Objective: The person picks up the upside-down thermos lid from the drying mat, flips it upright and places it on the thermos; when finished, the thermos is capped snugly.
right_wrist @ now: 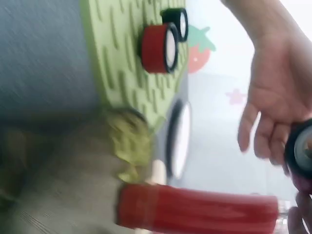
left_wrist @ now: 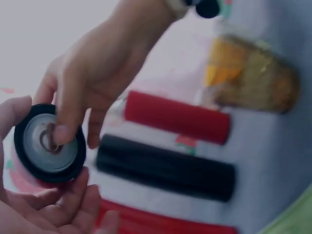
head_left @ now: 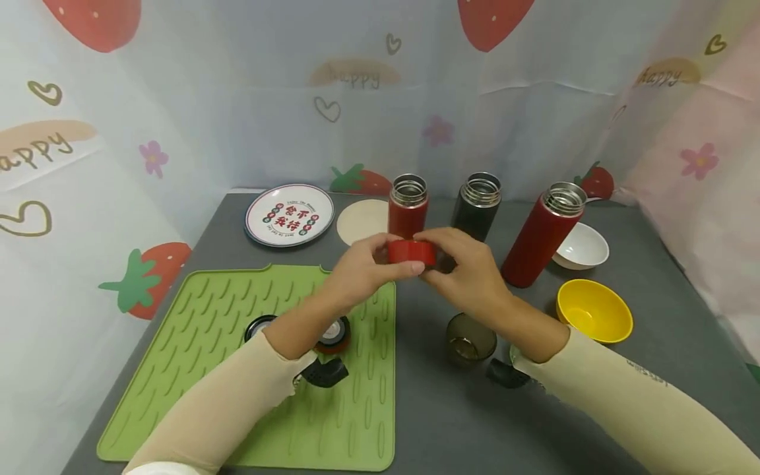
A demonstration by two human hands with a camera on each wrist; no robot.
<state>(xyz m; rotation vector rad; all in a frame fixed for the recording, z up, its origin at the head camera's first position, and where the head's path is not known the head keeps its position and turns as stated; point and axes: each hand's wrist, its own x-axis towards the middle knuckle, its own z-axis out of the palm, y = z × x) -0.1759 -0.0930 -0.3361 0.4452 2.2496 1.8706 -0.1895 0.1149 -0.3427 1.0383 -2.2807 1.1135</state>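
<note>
Red flask lid (head_left: 411, 252) pinched between left hand (head_left: 362, 270) and right hand (head_left: 466, 270), "happy" backdrop (head_left: 356, 78) behind.

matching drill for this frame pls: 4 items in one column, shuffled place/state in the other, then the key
Items:
1. red lid
2. yellow bowl
3. printed plate
4. black flask

Places/states:
A. far left, beyond the green mat
B. held between left hand and right hand
C. upright, uncapped, between two red flasks
D. near right, beside the white bowl

Pairs: 1-B, 2-D, 3-A, 4-C
</note>
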